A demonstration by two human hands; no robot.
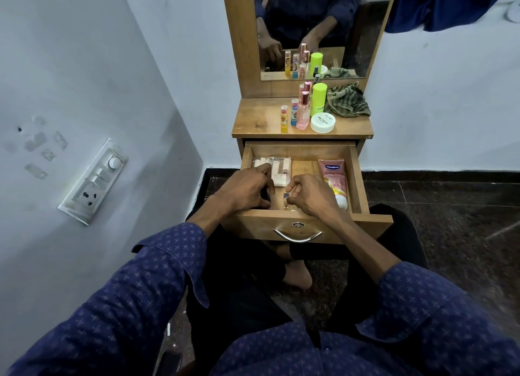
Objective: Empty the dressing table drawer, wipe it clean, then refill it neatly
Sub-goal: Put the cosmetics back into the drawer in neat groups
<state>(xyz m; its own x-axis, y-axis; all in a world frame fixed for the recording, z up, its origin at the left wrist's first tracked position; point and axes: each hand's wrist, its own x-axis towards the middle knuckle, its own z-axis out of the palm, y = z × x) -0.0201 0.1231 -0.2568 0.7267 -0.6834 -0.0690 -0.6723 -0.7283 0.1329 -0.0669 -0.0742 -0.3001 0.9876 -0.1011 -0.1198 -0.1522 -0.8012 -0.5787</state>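
- Blue dotted sleeves nearest, both hands inside open drawer [357,176].
- Left hand [244,188]: grip curled over small dark thing, unclear what.
- Right hand [312,194]: grip pinching something tiny, unidentifiable.
- Pink tube [334,178] just right of right grip; clear box [278,170] between and beyond grips.
- Bottles and cloth [347,102] on desk [259,122], well beyond both grips.

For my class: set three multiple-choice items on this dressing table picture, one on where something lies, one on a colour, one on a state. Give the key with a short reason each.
1. Where does the pink Vaseline tube lie?
A. on the tabletop
B. at the right side of the drawer
C. on the floor

2. What colour is the cap of the tallest bottle on the tabletop?
A. bright yellow-green
B. black
C. red

3. How is the drawer?
A. shut
B. taken out and on the floor
C. pulled open, both hands inside

Key: 1 B, the tube lies along the drawer's right wall. 2 A, the cap is neon yellow-green. 3 C, the left hand and right hand reach into the open drawer.
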